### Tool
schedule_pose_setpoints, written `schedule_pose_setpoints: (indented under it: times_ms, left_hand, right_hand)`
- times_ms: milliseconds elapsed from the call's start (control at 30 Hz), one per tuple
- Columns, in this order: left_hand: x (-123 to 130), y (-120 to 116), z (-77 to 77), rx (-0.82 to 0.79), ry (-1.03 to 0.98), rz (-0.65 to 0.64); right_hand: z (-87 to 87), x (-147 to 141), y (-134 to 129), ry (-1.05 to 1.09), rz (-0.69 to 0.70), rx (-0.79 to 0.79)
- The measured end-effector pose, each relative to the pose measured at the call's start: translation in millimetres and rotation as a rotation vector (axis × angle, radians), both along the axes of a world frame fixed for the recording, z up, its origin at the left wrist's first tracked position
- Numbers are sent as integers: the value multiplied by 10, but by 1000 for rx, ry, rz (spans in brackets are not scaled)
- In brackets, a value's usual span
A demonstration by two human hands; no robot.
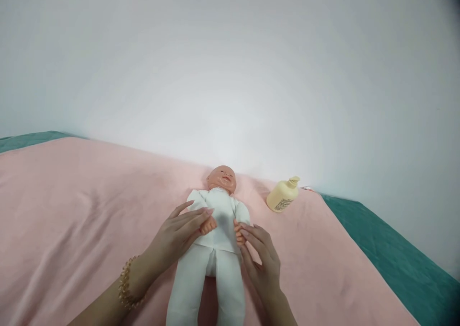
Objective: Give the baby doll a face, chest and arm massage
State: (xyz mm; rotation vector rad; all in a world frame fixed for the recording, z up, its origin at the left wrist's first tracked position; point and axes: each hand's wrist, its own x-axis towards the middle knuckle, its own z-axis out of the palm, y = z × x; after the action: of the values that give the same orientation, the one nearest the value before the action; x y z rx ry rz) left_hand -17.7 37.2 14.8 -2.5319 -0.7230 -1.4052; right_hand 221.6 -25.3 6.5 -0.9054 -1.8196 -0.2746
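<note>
A baby doll (219,220) in a white suit lies face up on a pink blanket (79,211), head toward the wall. My left hand (178,235) rests flat with fingers spread over the doll's arm on the left side, fingertips touching its small plastic hand. A beaded bracelet (126,284) circles that wrist. My right hand (261,259) lies beside the doll's other side, fingers extended and touching its other plastic hand. Neither hand grips anything.
A cream-coloured pump bottle (282,195) lies on its side on the blanket, right of the doll's head. Teal bedding (391,254) shows beyond the blanket at right and far left. A plain white wall (230,76) rises behind.
</note>
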Motion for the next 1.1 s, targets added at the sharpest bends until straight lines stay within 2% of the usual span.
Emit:
schedule_pose_setpoints:
  times_ms: [233,567,900,1033,1100]
  left_hand:
    - [43,1,-22,56,145,-51]
    - [56,-10,-16,52,174,-47]
    - [54,-5,11,62,138,-30]
    - [-10,30,-4,-4,61,-28]
    - [-69,41,-3,-74,-13,17]
  right_hand:
    - [12,-138,-7,-154,3,2]
    - [11,-177,1,-198,42,-22]
    - [21,-127,-3,-127,8,-38]
    - [8,17,-9,-2,-76,-44]
    - [-12,93,-10,110,-158,-92]
